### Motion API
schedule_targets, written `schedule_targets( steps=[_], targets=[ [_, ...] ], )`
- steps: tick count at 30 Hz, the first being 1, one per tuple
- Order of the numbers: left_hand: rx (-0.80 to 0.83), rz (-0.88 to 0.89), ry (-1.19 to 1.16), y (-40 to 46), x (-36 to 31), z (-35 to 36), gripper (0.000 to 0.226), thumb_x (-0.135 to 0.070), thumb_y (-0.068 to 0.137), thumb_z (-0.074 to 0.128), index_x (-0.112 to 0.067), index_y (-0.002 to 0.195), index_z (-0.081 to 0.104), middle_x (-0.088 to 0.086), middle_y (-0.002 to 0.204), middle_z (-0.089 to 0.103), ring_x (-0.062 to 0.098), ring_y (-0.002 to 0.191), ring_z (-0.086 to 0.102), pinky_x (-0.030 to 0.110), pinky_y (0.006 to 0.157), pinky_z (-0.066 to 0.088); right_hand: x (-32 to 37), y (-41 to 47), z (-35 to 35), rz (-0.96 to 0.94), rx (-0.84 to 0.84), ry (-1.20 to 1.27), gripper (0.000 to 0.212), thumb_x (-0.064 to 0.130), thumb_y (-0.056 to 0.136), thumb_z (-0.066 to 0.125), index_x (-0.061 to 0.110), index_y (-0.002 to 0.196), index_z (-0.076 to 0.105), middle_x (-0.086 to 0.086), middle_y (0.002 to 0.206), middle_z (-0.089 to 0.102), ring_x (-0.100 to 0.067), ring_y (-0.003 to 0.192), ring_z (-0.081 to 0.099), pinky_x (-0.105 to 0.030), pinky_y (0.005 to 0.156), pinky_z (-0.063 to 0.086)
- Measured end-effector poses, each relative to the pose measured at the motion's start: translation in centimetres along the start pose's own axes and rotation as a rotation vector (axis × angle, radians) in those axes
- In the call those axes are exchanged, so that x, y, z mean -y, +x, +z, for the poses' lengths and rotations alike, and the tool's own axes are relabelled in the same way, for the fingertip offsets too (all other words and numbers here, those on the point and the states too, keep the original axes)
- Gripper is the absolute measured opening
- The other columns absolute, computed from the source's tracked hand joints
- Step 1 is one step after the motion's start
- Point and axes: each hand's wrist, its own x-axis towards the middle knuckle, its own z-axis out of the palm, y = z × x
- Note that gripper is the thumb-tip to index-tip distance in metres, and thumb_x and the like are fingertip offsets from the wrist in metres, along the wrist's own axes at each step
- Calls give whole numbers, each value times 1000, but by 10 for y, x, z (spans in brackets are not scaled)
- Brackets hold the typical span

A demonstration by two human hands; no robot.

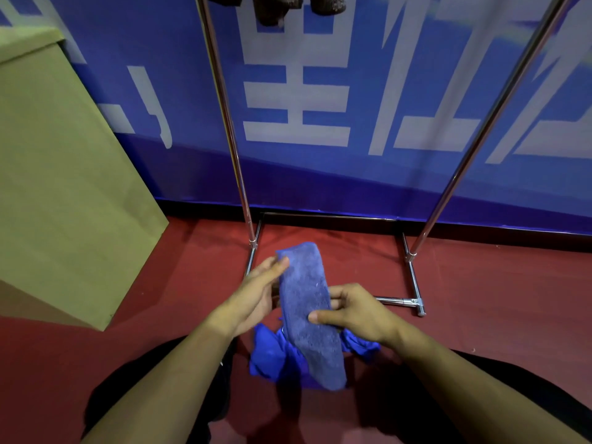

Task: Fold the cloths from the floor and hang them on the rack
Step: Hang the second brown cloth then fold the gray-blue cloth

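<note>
A cardboard box (57, 174) is standing at far left on the red floor (480, 299). The left hand (253, 296) is lying flat, fingers straight, against the folded cloth (307, 312), steadying its left edge. The right hand (349, 310) is pinching the same cloth, thumb on top. Below them, a blue pile (269, 354) is waiting on the floor, seemingly unfolded. On the rack (474, 142), dark cloths (275, 8) are hanging already, so the task looks partly done: this strip needs hanging.
</note>
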Motion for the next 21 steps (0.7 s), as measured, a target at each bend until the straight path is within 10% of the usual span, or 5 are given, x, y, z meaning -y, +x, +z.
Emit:
schedule_targets(
  steps=[4, 10, 18, 21],
  targets=[
    [135, -178, 67, -11, 12, 13, 43, -35, 93, 67, 0, 118, 71, 24, 125, 67, 33, 117, 65, 48, 109, 46, 7, 0, -2, -80, -185, 156, 27, 11, 85, 76, 5, 111, 72, -24, 107, 73, -39, 103, 68, -62, 93, 50],
    [78, -124, 212, -9, 20, 18, 44, -34, 83, 77, -1, 112, 73, 22, 115, 73, 27, 103, 70, 42, 99, 49, 12, 2, -11, -117, -352, 248, 20, 8, 89, 70, 2, 108, 71, -21, 103, 75, -28, 90, 71, -42, 78, 61],
    [1, 33, 143, -5, 10, 10, 26, -21, 90, 68, -2, 106, 74, 19, 103, 75, 22, 88, 72, 33, 83, 55, 14, -2, -12, -49, -421, -105, 45, 44, 93, 61, 2, 77, 69, -13, 65, 73, -25, 58, 67, -25, 53, 47],
    [-18, 56, 107, -5, 4, 8, 24, -19, 86, 69, 1, 99, 74, 16, 91, 76, 19, 78, 72, 28, 73, 57, 13, -6, -20, -311, -703, -432, 36, 49, 93, 60, 17, 83, 73, 2, 77, 73, -11, 72, 66, -33, 69, 52]
  ],
)
